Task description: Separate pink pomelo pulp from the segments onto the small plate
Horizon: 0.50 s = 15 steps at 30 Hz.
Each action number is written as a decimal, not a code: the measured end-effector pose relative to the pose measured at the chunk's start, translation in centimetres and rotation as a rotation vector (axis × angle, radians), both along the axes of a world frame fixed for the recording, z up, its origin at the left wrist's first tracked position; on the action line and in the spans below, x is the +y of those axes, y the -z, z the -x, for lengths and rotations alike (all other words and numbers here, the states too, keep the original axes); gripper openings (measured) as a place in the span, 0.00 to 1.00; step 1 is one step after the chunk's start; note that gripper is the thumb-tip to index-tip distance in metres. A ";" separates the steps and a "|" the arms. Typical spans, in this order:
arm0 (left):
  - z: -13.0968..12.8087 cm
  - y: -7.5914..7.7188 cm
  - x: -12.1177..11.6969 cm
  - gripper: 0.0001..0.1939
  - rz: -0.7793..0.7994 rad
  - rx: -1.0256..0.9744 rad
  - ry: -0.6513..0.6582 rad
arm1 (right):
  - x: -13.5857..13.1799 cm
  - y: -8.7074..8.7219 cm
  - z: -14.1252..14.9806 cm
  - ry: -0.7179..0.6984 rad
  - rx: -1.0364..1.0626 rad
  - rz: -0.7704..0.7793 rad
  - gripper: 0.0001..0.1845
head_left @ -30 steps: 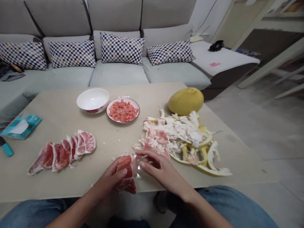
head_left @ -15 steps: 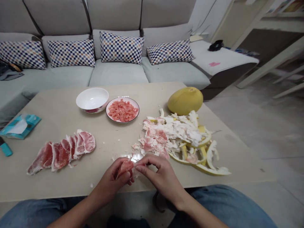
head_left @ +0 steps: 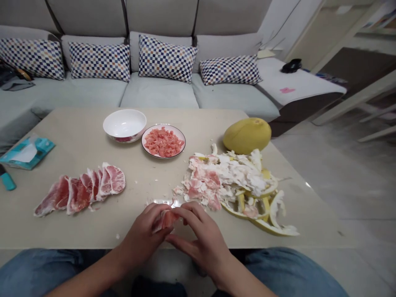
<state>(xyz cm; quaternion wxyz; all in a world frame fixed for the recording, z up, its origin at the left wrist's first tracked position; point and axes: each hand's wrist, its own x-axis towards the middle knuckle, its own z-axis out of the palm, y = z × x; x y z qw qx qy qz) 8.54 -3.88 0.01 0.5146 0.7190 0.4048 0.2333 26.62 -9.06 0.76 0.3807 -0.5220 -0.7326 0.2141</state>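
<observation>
A red pomelo segment (head_left: 165,219) is in my left hand (head_left: 140,227), whose fingers are wrapped round it near the table's front edge. My right hand (head_left: 202,235) grips the segment's right end, index finger on top and thumb lower down. Its other fingers are partly hidden. To the left lies a row of pomelo segments (head_left: 82,192) with white membrane on them. Torn peel and membrane (head_left: 229,177) are heaped to the right of my hands. Beyond them, a plate (head_left: 144,150) holds small pieces of red pulp (head_left: 163,142).
A white bowl (head_left: 124,123) stands beside the plate. Behind the peel heap sits a whole yellow pomelo (head_left: 247,135). At the left are a tissue pack (head_left: 29,152) and a teal-handled tool (head_left: 8,181). Across the table (head_left: 74,136) is a sofa (head_left: 161,93) with checked cushions.
The right hand's pinch beside the segment has changed to fingers on the segment, with the thumb lower and farther apart. The left hand still holds the segment. The view has shifted slightly.
</observation>
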 end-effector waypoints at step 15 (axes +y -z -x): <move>0.1 -1.0 -0.7 0.09 -0.016 -0.039 0.066 | 0.3 -0.8 -0.1 -0.021 0.079 0.021 0.10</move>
